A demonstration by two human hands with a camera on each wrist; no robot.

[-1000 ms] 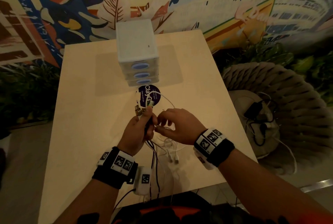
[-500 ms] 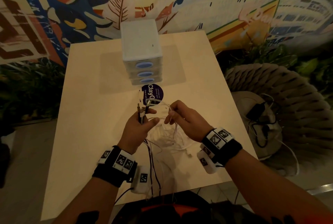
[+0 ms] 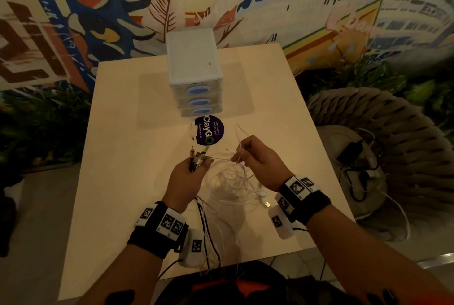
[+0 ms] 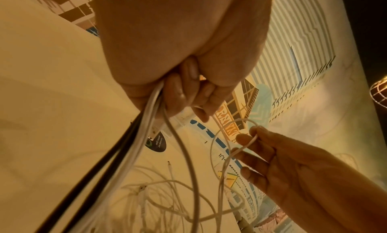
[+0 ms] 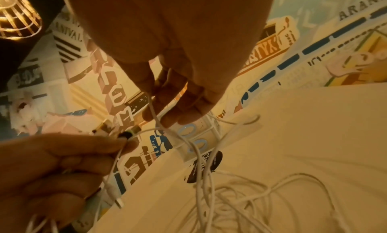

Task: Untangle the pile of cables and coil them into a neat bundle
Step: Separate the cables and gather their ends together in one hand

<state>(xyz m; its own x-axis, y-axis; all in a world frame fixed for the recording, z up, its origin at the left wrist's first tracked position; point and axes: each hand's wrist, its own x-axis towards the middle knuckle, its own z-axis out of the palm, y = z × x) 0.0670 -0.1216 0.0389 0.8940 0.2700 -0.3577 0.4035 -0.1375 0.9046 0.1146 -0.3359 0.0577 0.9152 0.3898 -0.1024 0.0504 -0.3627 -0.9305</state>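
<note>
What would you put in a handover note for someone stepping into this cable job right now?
Left hand: grips a bunch of cable ends, black and white, plugs sticking up, held above the table.
Right hand: pinches a loop of one thin white cable, lifted away from the left hand.
White cable tangle: loose on the table between the hands; other strands hang over the near edge.
Done: several ends gathered in the left hand.
Left: free the remaining white strands, then coil everything into one bundle. No coil yet.
</note>
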